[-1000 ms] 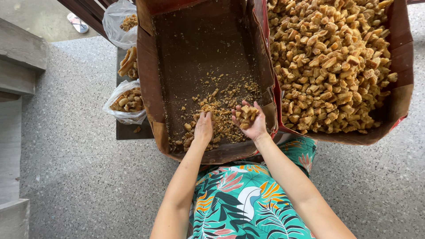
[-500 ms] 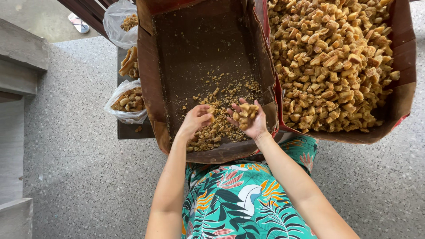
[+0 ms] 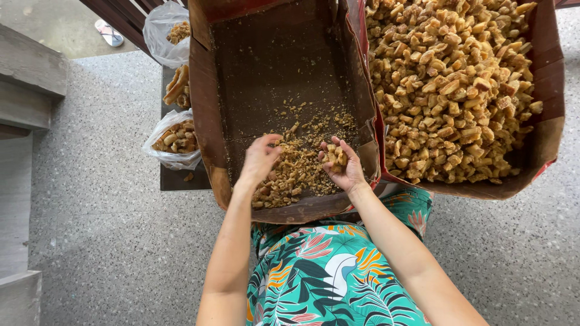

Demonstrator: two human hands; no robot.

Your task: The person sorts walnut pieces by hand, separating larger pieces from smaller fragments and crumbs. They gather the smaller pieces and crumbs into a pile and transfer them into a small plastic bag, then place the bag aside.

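Here the left hand (image 3: 261, 158) hangs palm down over the near end of a brown cardboard box (image 3: 205, 108), its fingers curled loosely into the scatter of small golden-brown fried crumbs (image 3: 299, 166) that covers the box floor; whether it actually pinches any pieces I cannot tell. Just to its right, the right hand (image 3: 339, 166) is turned palm up and cupped, holding a small heap of fried pieces (image 3: 335, 156) against the fingers, which stay half open around them. The two hands are near each other but apart, with crumbs lying between and below them. Beyond the hands, the far half of the box floor is mostly bare brown card.

To the right of the right hand, touching the first box's wall, a second cardboard box (image 3: 547, 78) is filled with bigger fried chunks (image 3: 450, 84). To the left of the left hand, outside the box, two clear plastic bags (image 3: 172, 140) of similar snacks sit on a dark bench (image 3: 175, 180), one nearer and one farther off. Beneath the forearms is a green leaf-print garment (image 3: 329, 274), and speckled grey floor (image 3: 103, 241) lies on either side.
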